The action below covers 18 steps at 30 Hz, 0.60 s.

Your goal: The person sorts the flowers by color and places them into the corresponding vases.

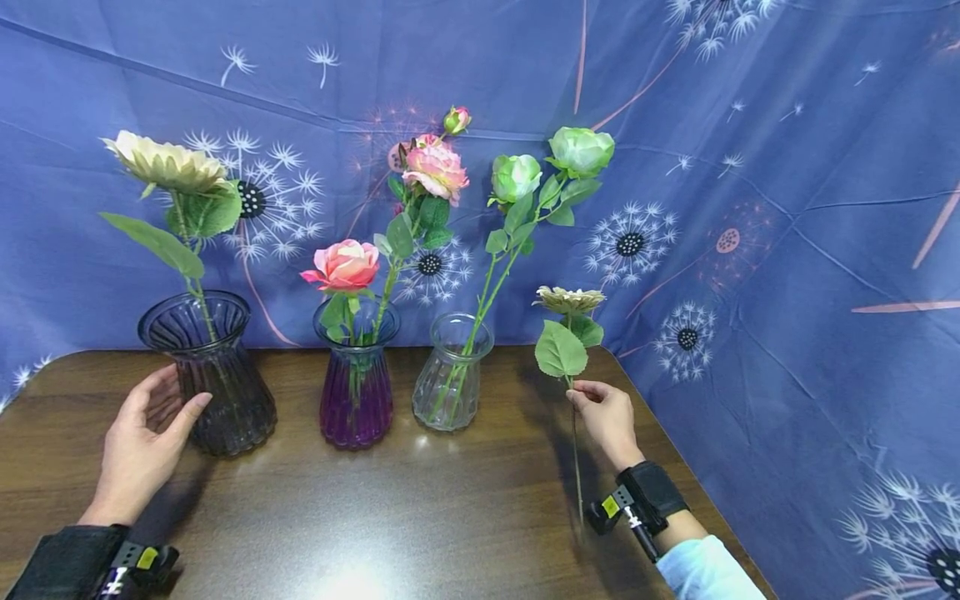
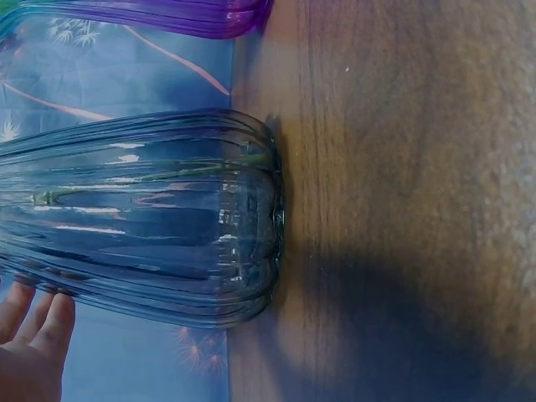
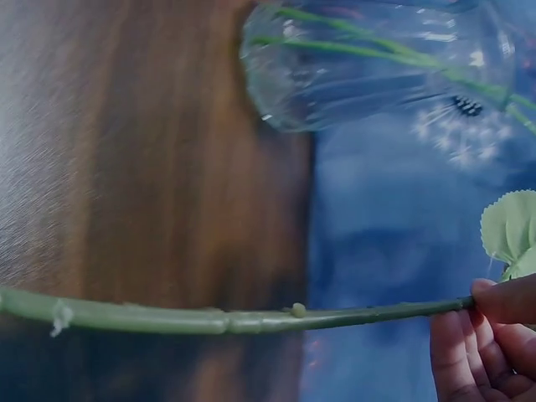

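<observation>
My left hand [image 1: 146, 433] is at the left side of a dark ribbed glass vase [image 1: 236, 400], thumb overlapping its front and fingertips [image 2: 57, 314] right at its side. A large cream flower [image 1: 171, 165] with broad green leaves stands in that vase. On the right, my right hand [image 1: 606, 417] pinches the thin stem of another cream flower [image 1: 570, 300] just below its leaves. The bloom is up and the stem [image 3: 180, 320] hangs down, near vertical, over the table's right part.
A purple vase [image 1: 356, 412] holds pink roses [image 1: 345, 265]. Right of it, a clear glass vase [image 1: 446, 392] holds green-white flowers [image 1: 581, 152] on long leaning stems. All vases stand along the back of the brown wooden table [image 1: 420, 517], before a blue dandelion-print cloth [image 1: 510, 50].
</observation>
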{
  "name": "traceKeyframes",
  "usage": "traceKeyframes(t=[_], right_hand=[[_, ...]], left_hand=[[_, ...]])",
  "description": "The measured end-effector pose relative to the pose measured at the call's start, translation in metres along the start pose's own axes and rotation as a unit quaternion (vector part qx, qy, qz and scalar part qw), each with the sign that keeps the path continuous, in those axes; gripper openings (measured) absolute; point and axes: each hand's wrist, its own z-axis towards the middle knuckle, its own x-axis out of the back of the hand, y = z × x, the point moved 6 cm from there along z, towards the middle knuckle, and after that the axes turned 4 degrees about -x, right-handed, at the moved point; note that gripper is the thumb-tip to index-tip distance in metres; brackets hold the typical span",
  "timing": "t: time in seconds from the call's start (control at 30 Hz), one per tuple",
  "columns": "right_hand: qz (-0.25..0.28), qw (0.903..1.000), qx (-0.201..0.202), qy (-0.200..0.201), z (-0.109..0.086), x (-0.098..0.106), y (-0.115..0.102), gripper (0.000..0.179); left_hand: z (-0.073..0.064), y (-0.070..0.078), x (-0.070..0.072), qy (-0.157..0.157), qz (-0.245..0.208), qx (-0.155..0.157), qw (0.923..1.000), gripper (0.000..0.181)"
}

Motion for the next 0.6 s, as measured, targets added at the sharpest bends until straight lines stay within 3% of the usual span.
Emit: traceKeyframes(t=[0.17,0.37,0.6], right_hand=[[0.041,0.9991,0.01,0.007,-0.001,0.008,-0.016,0.022],[0.086,0.9955,0.028,0.029,-0.006,0.018,-0.036,0.021],[0.121,0.9887,0.069,0.057,-0.013,0.03,-0.07,0.019]], left_hand=[[0.002,-0.011,-0.001,0.001,-0.009,-0.002,1.0,0.058],[0.003,-0.029,-0.003,0.01,0.013,-0.008,0.9998,0.06],[0.003,-0.028,-0.003,0.006,0.005,-0.011,0.9999,0.06]])
